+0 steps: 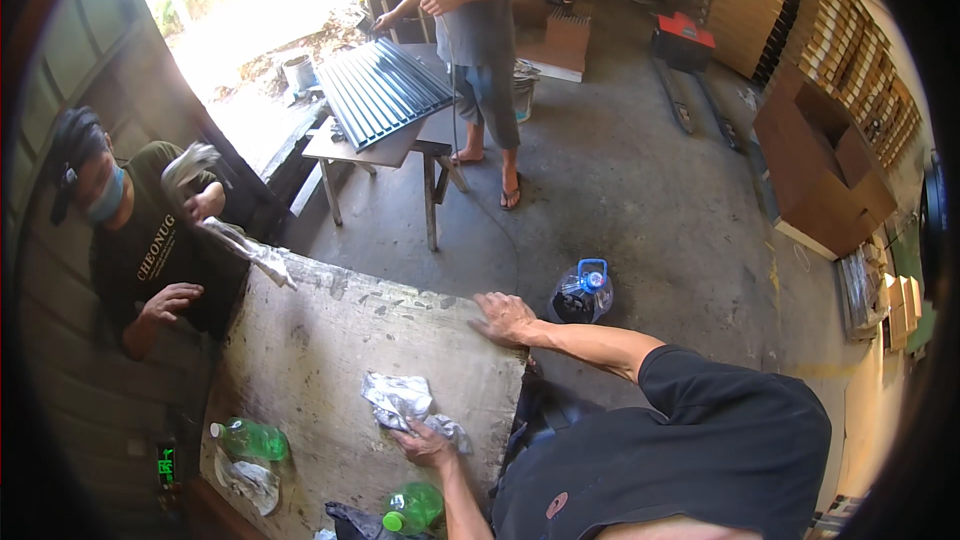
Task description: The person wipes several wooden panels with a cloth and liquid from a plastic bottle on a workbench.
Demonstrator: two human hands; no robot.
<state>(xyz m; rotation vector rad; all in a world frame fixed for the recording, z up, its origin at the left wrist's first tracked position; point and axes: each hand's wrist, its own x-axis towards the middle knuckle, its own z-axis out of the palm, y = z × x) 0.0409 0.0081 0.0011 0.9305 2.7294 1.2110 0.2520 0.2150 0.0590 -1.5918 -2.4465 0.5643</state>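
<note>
A crumpled grey-white rag (400,400) lies on the worn, pale worktop (330,340), toward its right edge and closer to the near end than the far one. The left hand (425,443) rests on the rag's near side, fingers spread and pressing down onto the cloth rather than curled around it. The right hand (503,317) lies flat at the far right corner of the worktop, palm down, fingers open and extended over the edge, holding nothing, well apart from the rag. Near the left hand, at the near edge of the worktop, stands a green plastic bottle with a green cap (412,508), and just to its left a dark bundle of cloth (352,520). A second green bottle with a white cap (250,438) lies on its side by the left edge, with a crumpled pale scrap (250,482) just beside it. At the far left corner another person in a dark shirt (140,250) holds a pale rag (245,248) that hangs down to touch the worktop's corner. On the concrete floor beyond the right corner sits a clear water jug with a blue cap (583,292). Farther off a third person (only the torso and legs show) stands by a small table carrying a dark ribbed panel (385,88), and open cardboard boxes (825,165) sit along the right.
</note>
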